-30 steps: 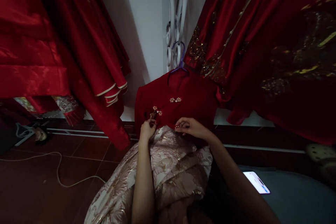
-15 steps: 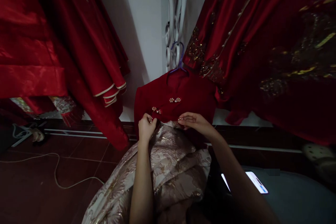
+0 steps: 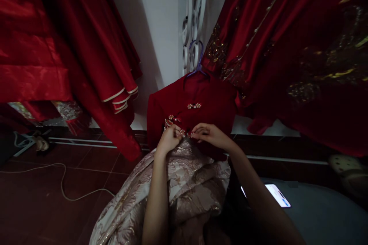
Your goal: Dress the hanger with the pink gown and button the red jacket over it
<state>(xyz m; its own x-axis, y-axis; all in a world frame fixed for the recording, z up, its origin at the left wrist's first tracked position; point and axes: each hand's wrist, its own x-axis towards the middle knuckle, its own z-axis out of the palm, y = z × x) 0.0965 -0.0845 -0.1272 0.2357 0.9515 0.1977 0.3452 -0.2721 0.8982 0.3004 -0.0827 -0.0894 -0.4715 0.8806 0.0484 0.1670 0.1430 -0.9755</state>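
Note:
A dark red jacket [image 3: 169,101] hangs on a purple hanger [image 3: 199,69] in front of me. One beaded flower fastener [image 3: 194,106] spans its upper front, and a beaded ornament [image 3: 171,118] with a fringe sits at the left. My left hand [image 3: 168,138] pinches one side of a lower beaded fastener [image 3: 183,133] at the front edge. Opposite it, my right hand [image 3: 212,134] has its fingertips closed on the other side, nearly meeting the left. Below both hands spreads a pale, gold-patterned brocade skirt [image 3: 186,172].
Red garments [image 3: 112,46] hang at the left, and gold-embroidered red ones [image 3: 258,46] at the right. A lit phone [image 3: 277,195] lies on a grey surface [image 3: 322,214]. A pale cable [image 3: 64,183] runs over the tiled floor. At far right is a clog [image 3: 345,166].
My left hand has moved right along the jacket's front, closer to my right hand. The fastener now shows between them. My right hand has shifted slightly left.

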